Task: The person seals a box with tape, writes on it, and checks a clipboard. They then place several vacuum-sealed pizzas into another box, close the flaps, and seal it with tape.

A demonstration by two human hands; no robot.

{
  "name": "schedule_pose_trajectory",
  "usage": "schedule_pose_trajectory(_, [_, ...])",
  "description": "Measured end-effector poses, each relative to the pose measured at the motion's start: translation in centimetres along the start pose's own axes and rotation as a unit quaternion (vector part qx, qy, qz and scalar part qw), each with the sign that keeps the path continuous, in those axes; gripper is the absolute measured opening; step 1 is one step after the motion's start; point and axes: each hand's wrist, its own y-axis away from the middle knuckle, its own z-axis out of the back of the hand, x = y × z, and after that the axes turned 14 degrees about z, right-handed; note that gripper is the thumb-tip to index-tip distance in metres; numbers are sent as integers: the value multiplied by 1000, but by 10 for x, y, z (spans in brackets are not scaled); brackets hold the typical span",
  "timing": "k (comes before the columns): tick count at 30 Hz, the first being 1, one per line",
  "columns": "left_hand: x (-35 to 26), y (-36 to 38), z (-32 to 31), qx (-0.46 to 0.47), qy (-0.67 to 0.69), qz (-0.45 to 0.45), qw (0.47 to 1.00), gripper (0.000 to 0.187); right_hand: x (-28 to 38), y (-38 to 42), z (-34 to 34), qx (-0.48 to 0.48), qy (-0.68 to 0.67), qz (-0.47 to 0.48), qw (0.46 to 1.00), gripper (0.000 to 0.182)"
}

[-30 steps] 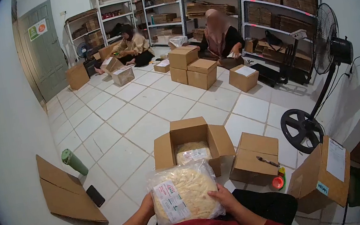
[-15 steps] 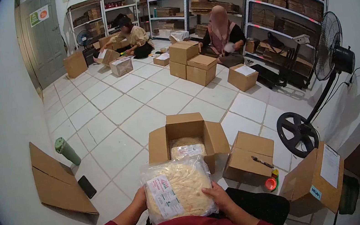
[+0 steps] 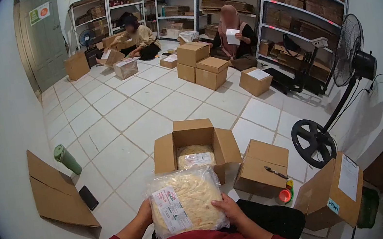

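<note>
Between my two hands I hold a clear plastic pack of pale, flat bread-like food [image 3: 198, 199] with a white printed label, tilted up in front of my lap. My left hand [image 3: 145, 213] grips its left edge, fingers partly hidden behind it. On the right side, my right hand [image 3: 229, 208] is closed on the pack with the thumb on top. Just beyond stands an open cardboard box [image 3: 192, 126], flaps spread, with a similar labelled pack [image 3: 196, 158] inside. The held pack covers part of the box's near side.
A closed carton [image 3: 262, 161] with a black pen [image 3: 276, 172] sits right of the open box, near an orange tape roll [image 3: 285, 197]. Flat cardboard [image 3: 60, 196], a phone [image 3: 88, 197] and a green roll [image 3: 67, 159] lie left. A fan [image 3: 321, 138] stands right; two people sit beyond.
The person at the back right now holds up a white paper. My view has shifted slightly; both my hands keep the pack in nearly the same place.
</note>
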Motion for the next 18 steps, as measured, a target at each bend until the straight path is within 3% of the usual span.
schedule_pose_trajectory(13, [3,-3,6,-33,-16,1,999,28,0,0,0,2,-14,7,1000,44])
schedule_pose_trajectory(16, [2,-2,6,-30,-123,-41,991,28,-4,-2,3,-4,1,4,1000,44])
schedule_pose_trajectory(18, [2,0,3,-27,21,11,999,28,-5,-1,4,4,-4,4,1000,44])
